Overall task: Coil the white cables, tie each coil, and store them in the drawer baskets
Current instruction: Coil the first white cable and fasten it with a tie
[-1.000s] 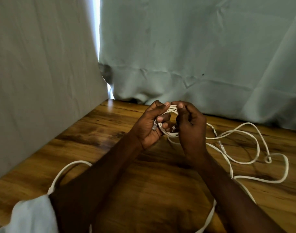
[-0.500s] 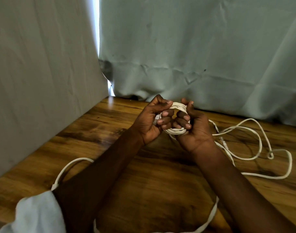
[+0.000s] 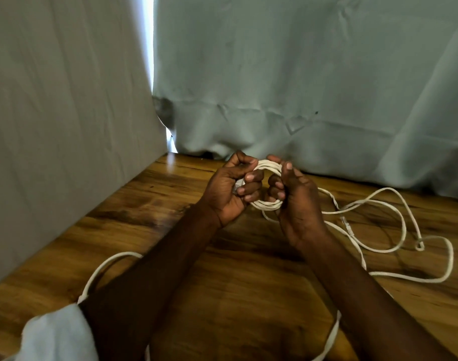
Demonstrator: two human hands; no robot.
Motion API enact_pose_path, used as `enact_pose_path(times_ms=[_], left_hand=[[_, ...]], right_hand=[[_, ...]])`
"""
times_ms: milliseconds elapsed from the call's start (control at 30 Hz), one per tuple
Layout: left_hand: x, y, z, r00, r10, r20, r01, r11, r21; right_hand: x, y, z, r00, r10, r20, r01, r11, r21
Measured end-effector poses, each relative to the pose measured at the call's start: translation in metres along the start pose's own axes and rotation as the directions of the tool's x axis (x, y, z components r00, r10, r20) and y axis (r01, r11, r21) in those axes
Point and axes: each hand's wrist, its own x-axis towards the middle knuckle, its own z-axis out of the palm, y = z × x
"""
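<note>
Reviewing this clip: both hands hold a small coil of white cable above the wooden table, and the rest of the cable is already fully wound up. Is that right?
Not quite. Both the left hand and the right hand do hold the small coil of white cable above the wooden table, but the head view shows the rest is not wound up: long loose loops of white cable lie spread on the table to the right.

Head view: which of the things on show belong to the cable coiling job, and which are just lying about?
Job:
- white coil, gripped by left hand and right hand
- loose white cable trailing over the wooden table

Lying about:
- pale cloth backdrop
- No drawer baskets in view.
</note>
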Motion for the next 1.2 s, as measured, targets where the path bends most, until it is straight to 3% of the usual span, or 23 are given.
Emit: enact_pose_path(times_ms=[67,200,333,433,467,533,600,633,733,833,933,1067,1200], left_hand=[[0.000,0.000,0.001,1.000,-0.019,0.003,0.019,1.000,0.004],[0.005,0.002,0.007,0.997,-0.061,0.049,0.059,0.997,0.043],[0.002,0.002,0.016,0.999,0.040,-0.026,-0.036,0.986,0.166],[0.001,0.001,0.022,0.989,0.113,-0.092,-0.099,0.984,0.151],[0.001,0.001,0.023,0.986,0.130,-0.107,-0.114,0.982,0.148],[0.000,0.001,0.026,0.983,0.143,-0.116,-0.124,0.980,0.157],[0.000,0.001,0.029,0.984,0.143,-0.107,-0.127,0.982,0.143],[-0.001,0.001,0.030,0.984,0.143,-0.104,-0.129,0.983,0.129],[-0.007,-0.001,0.037,0.990,0.116,-0.084,-0.104,0.986,0.133],[-0.012,-0.006,0.041,0.992,0.092,-0.086,-0.077,0.982,0.172],[-0.016,-0.009,0.045,0.992,0.068,-0.108,-0.043,0.975,0.217],[-0.017,-0.015,0.051,0.993,0.052,-0.105,-0.023,0.967,0.255],[-0.011,-0.009,0.042,0.989,0.092,-0.117,-0.065,0.975,0.213]], right_hand=[[-0.001,0.002,0.000,0.997,-0.062,-0.041,0.058,0.995,-0.082],[0.000,-0.007,0.000,0.993,-0.107,-0.051,0.102,0.991,-0.082],[-0.005,-0.013,0.009,0.986,-0.161,-0.034,0.150,0.965,-0.214],[-0.007,-0.024,0.009,0.986,-0.165,0.006,0.157,0.922,-0.353],[-0.009,-0.030,0.008,0.979,-0.199,0.043,0.195,0.859,-0.473],[-0.019,-0.041,0.003,0.948,-0.292,0.124,0.274,0.555,-0.785],[-0.039,-0.054,-0.009,0.908,-0.373,0.190,0.298,0.260,-0.918],[-0.054,-0.060,-0.014,0.892,-0.390,0.229,0.319,0.184,-0.930],[-0.108,-0.070,-0.040,0.911,-0.282,0.301,0.320,0.024,-0.947],[-0.151,-0.060,-0.065,0.943,-0.158,0.294,0.283,-0.087,-0.955],[-0.160,-0.042,-0.073,0.949,-0.093,0.302,0.269,-0.266,-0.926],[-0.129,-0.024,-0.059,0.938,-0.196,0.285,0.225,-0.283,-0.932],[-0.078,-0.005,-0.049,0.925,-0.283,0.253,0.131,-0.387,-0.913]])
